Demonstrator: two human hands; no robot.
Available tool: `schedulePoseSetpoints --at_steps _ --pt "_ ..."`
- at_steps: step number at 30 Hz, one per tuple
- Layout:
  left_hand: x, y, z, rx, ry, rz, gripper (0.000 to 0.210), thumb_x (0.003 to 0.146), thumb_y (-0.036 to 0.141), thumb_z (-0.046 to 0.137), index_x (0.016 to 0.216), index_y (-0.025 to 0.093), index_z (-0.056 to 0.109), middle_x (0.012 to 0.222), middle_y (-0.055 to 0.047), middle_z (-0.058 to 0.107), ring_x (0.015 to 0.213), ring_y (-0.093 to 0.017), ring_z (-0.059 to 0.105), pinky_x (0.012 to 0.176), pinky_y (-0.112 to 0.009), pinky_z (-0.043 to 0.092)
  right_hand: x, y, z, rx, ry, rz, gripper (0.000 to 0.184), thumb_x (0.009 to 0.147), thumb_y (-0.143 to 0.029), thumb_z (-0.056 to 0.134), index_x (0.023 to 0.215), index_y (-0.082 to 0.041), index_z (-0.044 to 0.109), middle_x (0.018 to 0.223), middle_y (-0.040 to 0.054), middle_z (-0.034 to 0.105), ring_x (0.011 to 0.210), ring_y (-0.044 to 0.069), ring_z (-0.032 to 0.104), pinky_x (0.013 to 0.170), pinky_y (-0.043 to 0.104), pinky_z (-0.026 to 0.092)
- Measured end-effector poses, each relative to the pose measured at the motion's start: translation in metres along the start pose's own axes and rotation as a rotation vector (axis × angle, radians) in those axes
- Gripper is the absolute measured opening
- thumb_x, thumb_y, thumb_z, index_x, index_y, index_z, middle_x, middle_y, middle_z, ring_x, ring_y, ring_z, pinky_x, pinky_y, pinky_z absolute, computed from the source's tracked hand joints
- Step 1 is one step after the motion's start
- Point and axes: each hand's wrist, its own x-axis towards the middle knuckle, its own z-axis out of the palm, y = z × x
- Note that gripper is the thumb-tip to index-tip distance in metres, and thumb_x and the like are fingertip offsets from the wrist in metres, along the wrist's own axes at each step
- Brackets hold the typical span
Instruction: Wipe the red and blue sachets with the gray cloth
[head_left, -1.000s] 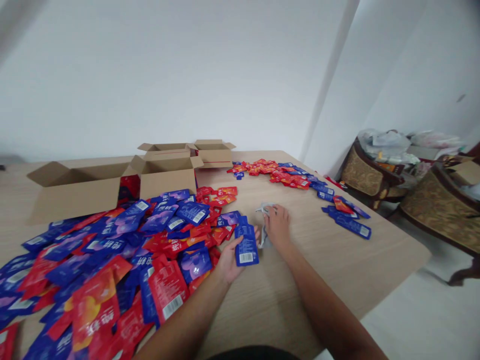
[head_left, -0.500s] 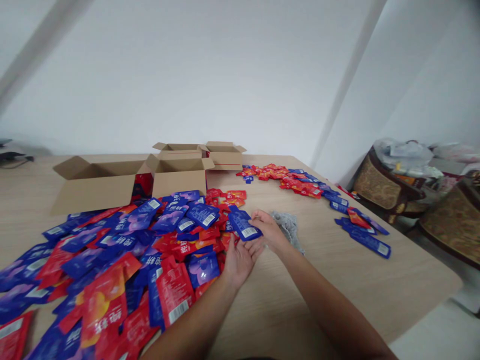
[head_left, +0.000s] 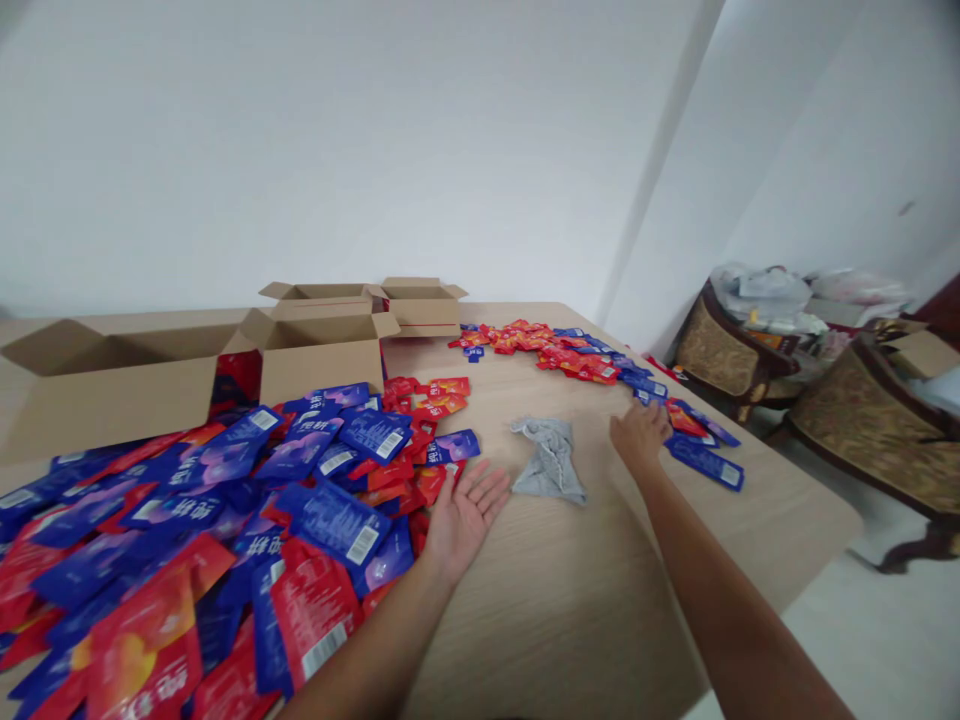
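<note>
My left hand [head_left: 466,515] lies palm up with its fingers spread, beside the right edge of a big heap of red and blue pouches. It holds nothing. A blue pouch [head_left: 337,518] with a white barcode rests on the heap to the left of it. Over at the right, my right hand [head_left: 641,435] is at the row of pouches, palm down, fingers a little bent and apart; nothing shows in it. A blue pouch [head_left: 649,392] lies just beyond its fingers, another blue pouch [head_left: 706,462] to its right. Between my hands lies a grey cloth [head_left: 551,460].
Open cardboard boxes stand behind the heap, among them a wide box [head_left: 120,390] and a smaller box [head_left: 322,355]. More red pouches [head_left: 525,340] lie along the table's far right. Past the table's edge are patterned chairs [head_left: 724,345] with plastic bags.
The blue pouch that both hands held has left them; a blue pouch now lies on the heap at left. My right hand has moved right to the row of pouches. The view has turned right.
</note>
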Motion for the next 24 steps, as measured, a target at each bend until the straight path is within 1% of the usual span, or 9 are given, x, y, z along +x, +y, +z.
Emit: schedulePoseSetpoints --at_steps 3,5,7,10,13,15,18,21,24 --pt "0.001 0.0 0.0 0.004 0.006 -0.003 0.045 0.09 0.042 0.043 0.121 0.011 0.051 0.118 -0.02 0.061 0.114 -0.027 0.056 0.1 -0.043 0.04 0.013 0.061 0.005 -0.122 -0.051 0.239 0.065 0.087 -0.047 0.035 0.14 -0.01 0.033 0.147 0.0293 0.016 0.134 0.046 0.011 0.095 0.07 0.01" --pt "0.001 -0.001 0.0 0.007 0.004 -0.004 0.044 0.089 0.042 0.044 0.119 0.01 0.052 0.117 -0.019 0.061 0.113 -0.028 0.056 0.1 -0.043 0.039 0.016 0.074 0.011 -0.122 -0.168 0.293 0.066 0.087 -0.054 0.028 0.139 -0.015 0.036 0.147 0.0281 0.017 0.133 0.049 0.013 0.091 0.075 0.005" --pt "0.001 -0.001 0.0 0.013 0.008 -0.003 0.044 0.089 0.042 0.044 0.118 0.01 0.053 0.115 -0.019 0.062 0.111 -0.028 0.057 0.1 -0.044 0.039 0.011 0.062 0.018 -0.111 -0.262 0.242 0.065 0.087 -0.057 0.024 0.137 -0.019 0.04 0.147 0.0249 0.021 0.132 0.049 0.016 0.09 0.076 0.005" --pt "0.001 0.0 0.001 0.024 0.016 -0.001 0.042 0.09 0.041 0.043 0.117 0.011 0.054 0.112 -0.018 0.064 0.109 -0.026 0.059 0.099 -0.043 0.04 -0.013 0.01 0.029 -0.09 -0.3 0.066 0.061 0.089 -0.055 0.025 0.136 -0.02 0.042 0.146 0.0222 0.027 0.132 0.047 0.019 0.092 0.075 0.008" --pt "0.0 0.0 0.001 0.028 0.009 -0.004 0.042 0.09 0.041 0.043 0.118 0.012 0.054 0.109 -0.016 0.066 0.105 -0.025 0.061 0.097 -0.042 0.041 -0.04 -0.047 0.034 -0.031 -0.328 -0.19 0.052 0.091 -0.045 0.031 0.134 -0.02 0.044 0.143 0.02 0.033 0.131 0.043 0.026 0.095 0.07 0.015" --pt "-0.001 0.001 0.0 0.028 -0.003 -0.005 0.043 0.089 0.042 0.044 0.118 0.012 0.055 0.107 -0.015 0.067 0.102 -0.024 0.063 0.097 -0.041 0.042 -0.047 -0.069 0.03 0.028 -0.37 -0.329 0.048 0.09 -0.034 0.035 0.135 -0.021 0.043 0.144 0.0185 0.035 0.13 0.037 0.031 0.097 0.063 0.024" --pt "-0.001 0.001 -0.002 0.026 -0.014 -0.002 0.044 0.089 0.043 0.045 0.118 0.011 0.055 0.105 -0.015 0.068 0.1 -0.025 0.063 0.097 -0.041 0.042 -0.036 -0.073 0.018 -0.003 -0.471 -0.407 0.054 0.084 -0.023 0.043 0.137 -0.02 0.039 0.143 0.0167 0.037 0.13 0.031 0.034 0.099 0.055 0.03" --pt "0.001 -0.001 -0.004 0.015 -0.011 0.005 0.045 0.089 0.043 0.044 0.117 0.009 0.056 0.108 -0.018 0.066 0.105 -0.026 0.061 0.098 -0.04 0.041 -0.012 -0.055 0.005 -0.095 -0.589 -0.408 0.055 0.075 -0.03 0.059 0.128 -0.02 0.049 0.132 0.0156 0.05 0.124 0.033 0.041 0.097 0.057 0.029" --pt "0.002 -0.002 -0.004 0.0 -0.018 0.006 0.046 0.09 0.042 0.043 0.117 0.007 0.055 0.113 -0.019 0.064 0.112 -0.027 0.057 0.1 -0.04 0.039 0.002 -0.038 -0.005 -0.118 -0.637 -0.361 0.048 0.066 -0.036 0.069 0.108 -0.015 0.06 0.111 0.0163 0.062 0.108 0.034 0.054 0.089 0.048 0.038"
